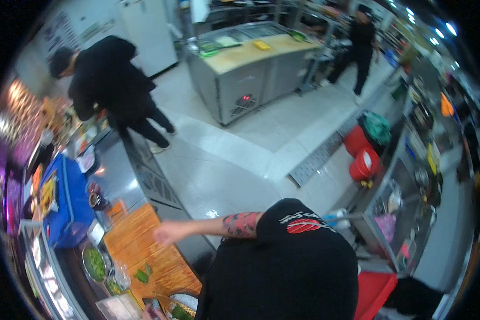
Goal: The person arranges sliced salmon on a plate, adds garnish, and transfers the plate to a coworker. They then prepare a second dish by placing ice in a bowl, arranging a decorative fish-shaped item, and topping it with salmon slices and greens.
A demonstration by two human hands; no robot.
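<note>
My right hand (166,234) hovers at or just above the right-hand edge of a wooden cutting board (134,236). It is blurred, so whether it holds anything cannot be told. Green leaves (144,274) lie on the board. At the bottom edge of the picture, part of my left hand (154,313) shows beside a dark object (151,303), and its grip is unclear. Close to it, green food (181,312) is in a partly visible dish. Beside the board stand a metal bowl of chopped greens (95,264) and crumpled clear plastic (122,275).
A blue insulated bag (70,200) and a dark jar (98,200) stand beyond the board. One person (108,80) bends over the counter; another (362,48) stands farther off. A steel prep refrigerator (244,88), red buckets (364,164) and a metal sink (402,208) are around.
</note>
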